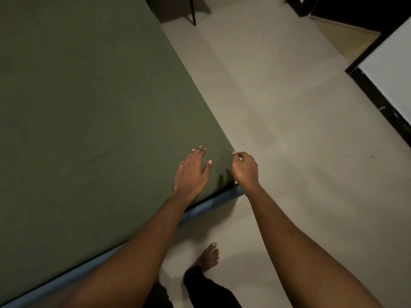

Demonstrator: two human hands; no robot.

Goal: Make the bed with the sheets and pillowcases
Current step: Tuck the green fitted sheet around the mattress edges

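left hand (191,172) flat on green sheet (89,107) | right hand (244,167) curled at corner, grip unclear

Dim, soft blur, wide-angle edge distortion

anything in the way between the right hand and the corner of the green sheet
Nothing visible. The right hand is at the near corner of the green sheet; the left hand lies flat on the sheet beside it, not between.

Unsleeved forearms (289,236), pale-painted nails (210,162), a bare foot (209,255), seemingly black trousers (206,290).
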